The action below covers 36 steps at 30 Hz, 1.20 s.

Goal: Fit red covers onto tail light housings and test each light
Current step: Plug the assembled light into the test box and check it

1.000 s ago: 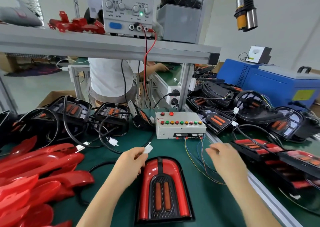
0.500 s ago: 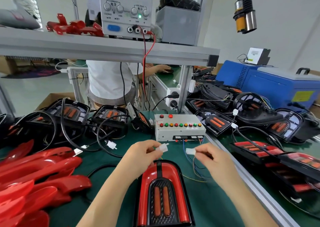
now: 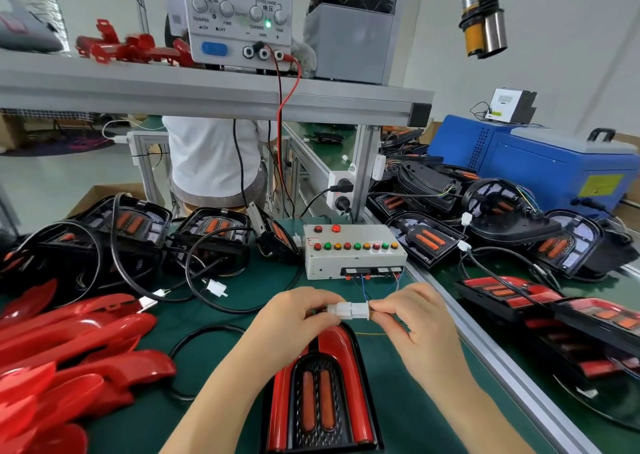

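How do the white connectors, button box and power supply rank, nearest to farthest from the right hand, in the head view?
1. White connectors: pinched in the right hand.
2. Button box: just behind, on the mat.
3. Power supply: up on the shelf.

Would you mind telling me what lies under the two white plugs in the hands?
Under the white plugs lies the top of the red tail light, on the green mat. The left hand covers its left corner.
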Each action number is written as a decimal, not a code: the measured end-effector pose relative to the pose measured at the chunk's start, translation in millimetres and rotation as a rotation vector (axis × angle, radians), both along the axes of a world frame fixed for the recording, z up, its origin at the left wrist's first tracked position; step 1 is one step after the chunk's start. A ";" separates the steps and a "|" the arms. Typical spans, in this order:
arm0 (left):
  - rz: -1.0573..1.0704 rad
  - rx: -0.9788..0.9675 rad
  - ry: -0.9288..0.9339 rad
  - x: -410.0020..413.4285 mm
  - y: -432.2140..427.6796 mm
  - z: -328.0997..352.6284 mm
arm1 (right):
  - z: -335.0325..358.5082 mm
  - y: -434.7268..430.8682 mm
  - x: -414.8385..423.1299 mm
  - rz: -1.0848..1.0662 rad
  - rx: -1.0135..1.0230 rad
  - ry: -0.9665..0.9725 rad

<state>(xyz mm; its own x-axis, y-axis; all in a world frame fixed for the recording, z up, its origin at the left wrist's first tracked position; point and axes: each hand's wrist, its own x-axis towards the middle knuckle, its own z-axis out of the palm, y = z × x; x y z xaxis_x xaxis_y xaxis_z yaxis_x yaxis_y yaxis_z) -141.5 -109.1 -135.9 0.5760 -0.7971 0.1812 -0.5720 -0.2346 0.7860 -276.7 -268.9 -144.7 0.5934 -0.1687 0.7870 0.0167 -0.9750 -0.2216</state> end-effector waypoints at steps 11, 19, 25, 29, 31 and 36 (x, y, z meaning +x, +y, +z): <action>-0.042 0.004 -0.156 -7.2 -0.7 2.7 | -4.8 0.1 4.0 0.042 -0.048 0.055; -0.070 0.049 -0.190 -7.8 1.3 0.8 | -13.0 5.7 4.7 0.031 0.009 0.096; -0.070 0.095 -0.184 -7.8 4.5 -9.6 | -13.6 8.2 2.1 0.041 0.081 0.155; -0.046 0.153 -0.219 -8.5 3.9 -9.8 | -9.6 8.0 1.0 0.070 0.100 0.240; -0.011 0.213 -0.269 -8.7 5.3 -6.4 | -8.8 2.5 4.2 0.015 0.164 0.305; 0.400 0.223 -0.260 -8.7 33.2 6.0 | -14.7 -13.4 13.4 -0.189 0.344 0.497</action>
